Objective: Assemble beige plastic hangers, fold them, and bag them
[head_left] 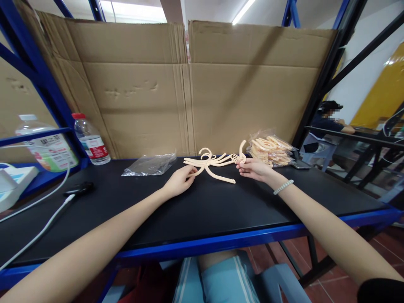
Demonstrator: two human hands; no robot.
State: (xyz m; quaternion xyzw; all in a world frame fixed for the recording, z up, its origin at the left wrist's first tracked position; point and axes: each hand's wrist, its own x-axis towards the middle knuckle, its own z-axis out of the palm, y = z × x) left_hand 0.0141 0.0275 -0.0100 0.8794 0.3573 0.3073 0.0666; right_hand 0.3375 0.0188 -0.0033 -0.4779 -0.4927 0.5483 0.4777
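Your left hand (179, 180) pinches cream hanger bundle (211, 162) at its 9 o'clock end; your right hand (254, 168) grips 3 o'clock end; bagged hangers (270, 150) at 2 o'clock

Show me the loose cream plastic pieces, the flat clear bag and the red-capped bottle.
loose cream plastic pieces (205, 163), head view, where the arms cross.
flat clear bag (150, 165), head view, middle of the film.
red-capped bottle (95, 148), head view, on its label.
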